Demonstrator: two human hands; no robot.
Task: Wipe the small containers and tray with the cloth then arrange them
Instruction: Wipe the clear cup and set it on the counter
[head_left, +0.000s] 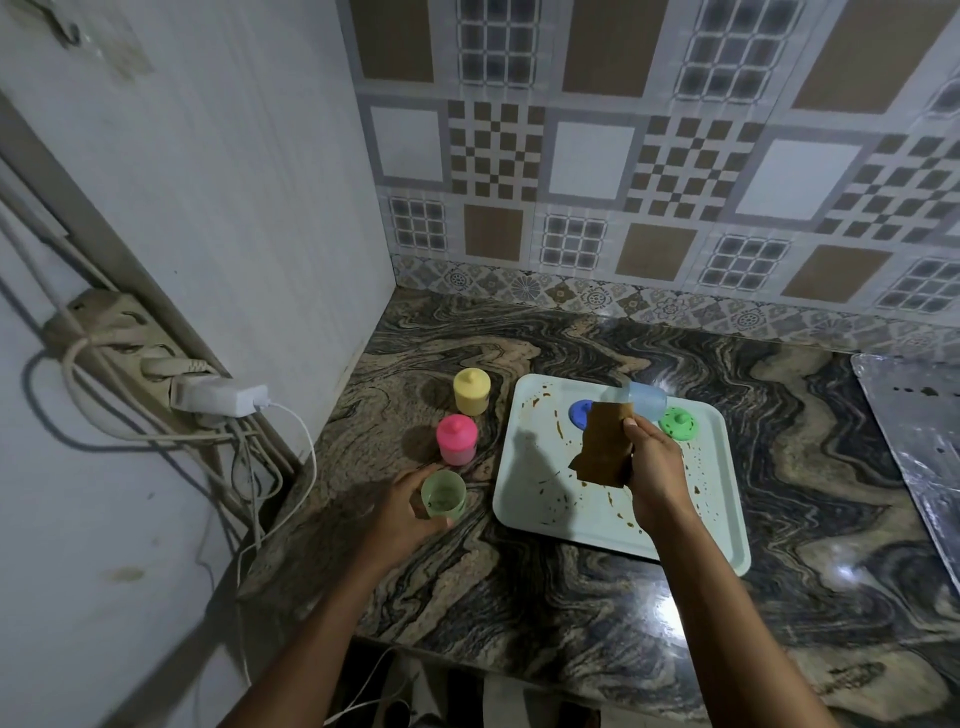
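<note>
The open green container (443, 495) stands lidless on the worktop (571, 597) just left of the stained tray (561, 514), below the capped pink container (456, 439) and yellow container (471, 391), with the left hand (410, 506) curled around its side. The right hand (655, 475) hangs over the tray, pinched shut on the brown cloth (602, 449). Looks like the wiping stage: next, I'd judge, cloth meets green container, while its green lid (679, 423), the blue lid (581, 413) and the clear blue container (647, 399) wait on the tray.
</note>
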